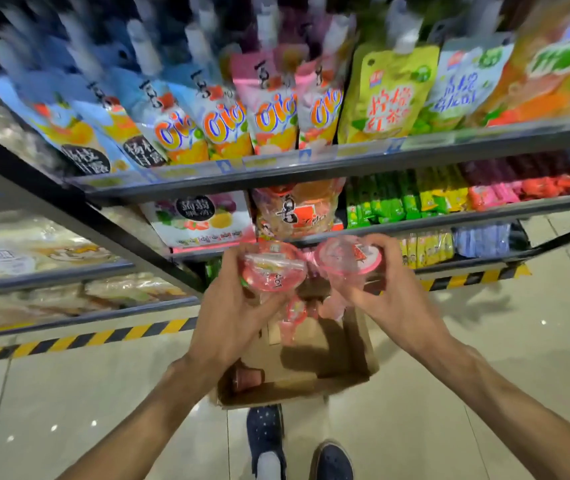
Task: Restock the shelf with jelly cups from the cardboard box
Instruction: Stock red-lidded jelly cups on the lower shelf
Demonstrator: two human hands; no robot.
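We hold one jelly cup in our left hand and another cup in our right hand, fingers wrapped round the walls at frame centre. They look light with thin plastic and film lids, so we judge a gentle side grip best above the cardboard box.

The left grip holds a pink jelly cup, tilted so its clear sealed lid faces the camera. Just beside it, the right grip holds a second pink jelly cup, also tilted lid-up. Below both grips, the cardboard box sits open on the floor, with a few more pink cups at its far end and a reddish one at its near end. Just beyond the grips, the shelf carries bagged jelly cups.
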